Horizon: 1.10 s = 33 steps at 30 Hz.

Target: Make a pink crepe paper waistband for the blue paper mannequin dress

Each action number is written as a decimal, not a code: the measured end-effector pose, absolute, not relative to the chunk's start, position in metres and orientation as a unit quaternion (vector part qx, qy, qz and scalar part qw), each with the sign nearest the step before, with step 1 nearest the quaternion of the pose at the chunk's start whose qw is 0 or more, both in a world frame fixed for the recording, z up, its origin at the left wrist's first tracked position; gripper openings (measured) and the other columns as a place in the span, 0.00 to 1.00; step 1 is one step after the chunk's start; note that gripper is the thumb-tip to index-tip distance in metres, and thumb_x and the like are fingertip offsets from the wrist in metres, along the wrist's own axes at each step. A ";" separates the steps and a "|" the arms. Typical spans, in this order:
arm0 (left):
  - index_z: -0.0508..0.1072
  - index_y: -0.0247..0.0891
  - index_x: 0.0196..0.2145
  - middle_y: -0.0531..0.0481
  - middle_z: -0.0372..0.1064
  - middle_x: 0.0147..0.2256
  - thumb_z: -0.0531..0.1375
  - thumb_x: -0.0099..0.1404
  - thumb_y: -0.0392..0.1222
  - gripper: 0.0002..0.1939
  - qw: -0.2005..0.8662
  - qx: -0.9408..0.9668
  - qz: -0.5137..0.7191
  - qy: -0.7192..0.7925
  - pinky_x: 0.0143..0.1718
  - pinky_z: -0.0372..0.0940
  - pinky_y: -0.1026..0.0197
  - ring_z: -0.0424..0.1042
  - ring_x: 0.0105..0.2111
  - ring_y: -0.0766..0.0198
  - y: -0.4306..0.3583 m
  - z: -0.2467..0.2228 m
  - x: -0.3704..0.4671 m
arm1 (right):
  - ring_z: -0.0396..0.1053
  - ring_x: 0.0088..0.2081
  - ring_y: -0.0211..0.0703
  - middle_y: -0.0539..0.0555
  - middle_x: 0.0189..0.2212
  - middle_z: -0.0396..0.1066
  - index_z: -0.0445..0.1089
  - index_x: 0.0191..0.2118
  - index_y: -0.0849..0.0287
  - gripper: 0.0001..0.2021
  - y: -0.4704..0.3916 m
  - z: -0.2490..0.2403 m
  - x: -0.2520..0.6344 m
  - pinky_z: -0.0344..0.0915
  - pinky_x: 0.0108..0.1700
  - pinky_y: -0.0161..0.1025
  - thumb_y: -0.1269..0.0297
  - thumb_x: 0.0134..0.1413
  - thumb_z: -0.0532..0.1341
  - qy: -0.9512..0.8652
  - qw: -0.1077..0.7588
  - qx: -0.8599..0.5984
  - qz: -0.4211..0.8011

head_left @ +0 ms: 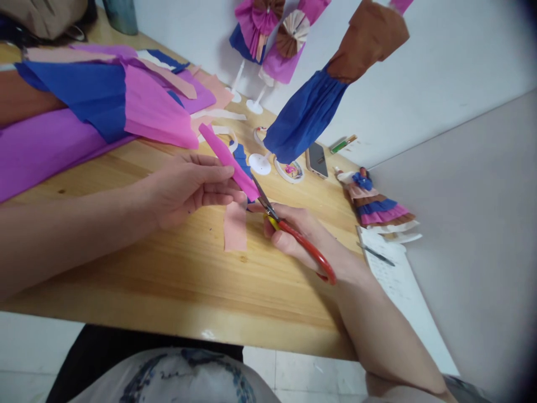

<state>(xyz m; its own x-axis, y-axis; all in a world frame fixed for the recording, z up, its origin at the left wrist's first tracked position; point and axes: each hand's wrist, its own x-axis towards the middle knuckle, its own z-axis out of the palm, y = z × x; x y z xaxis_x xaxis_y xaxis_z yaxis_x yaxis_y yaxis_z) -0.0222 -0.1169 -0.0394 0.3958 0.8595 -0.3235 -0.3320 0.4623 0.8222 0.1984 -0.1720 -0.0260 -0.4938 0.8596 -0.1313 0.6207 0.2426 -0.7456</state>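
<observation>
My left hand [193, 187] pinches a narrow pink crepe paper strip [226, 159] between thumb and fingers, holding it above the table. Closed round a pair of red-handled scissors [308, 246] is my right hand [297, 229], and the blades meet the strip's lower right end. Whether the blades are parted there is hard to make out. Beneath the hands lies a peach paper piece [235, 226] on the wood. A scrap of blue paper [240, 157] shows behind the strip, partly covered by it.
Blue, pink and purple crepe sheets [33, 148] cover the table's left side. A brown-and-blue paper dress [302, 117] stands on a white base beyond my hands. Farther right are a phone [317, 160], a layered paper dress [380, 207] and paper with a pen [377, 254].
</observation>
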 end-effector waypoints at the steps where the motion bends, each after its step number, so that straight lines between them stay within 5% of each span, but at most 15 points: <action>1: 0.76 0.31 0.20 0.47 0.77 0.20 0.59 0.69 0.27 0.19 0.761 0.339 0.388 0.394 0.24 0.69 0.74 0.77 0.22 0.68 -0.117 -0.039 -0.022 | 0.58 0.26 0.38 0.49 0.26 0.62 0.73 0.53 0.64 0.42 -0.172 -0.026 0.198 0.56 0.27 0.36 0.26 0.56 0.52 -0.771 0.155 -0.480 0.389; 25: 0.77 0.31 0.21 0.46 0.77 0.21 0.62 0.65 0.29 0.14 0.780 0.324 0.382 0.374 0.26 0.69 0.73 0.77 0.22 0.68 -0.115 -0.044 -0.023 | 0.56 0.27 0.38 0.49 0.27 0.60 0.70 0.58 0.63 0.39 -0.169 -0.035 0.207 0.55 0.28 0.35 0.32 0.56 0.59 -0.760 0.145 -0.464 0.432; 33: 0.76 0.31 0.21 0.47 0.77 0.22 0.65 0.65 0.31 0.13 0.777 0.330 0.395 0.361 0.27 0.70 0.72 0.79 0.24 0.67 -0.113 -0.046 -0.025 | 0.62 0.31 0.41 0.52 0.31 0.66 0.73 0.55 0.62 0.35 -0.165 -0.031 0.209 0.63 0.34 0.38 0.35 0.57 0.61 -0.737 0.187 -0.431 0.485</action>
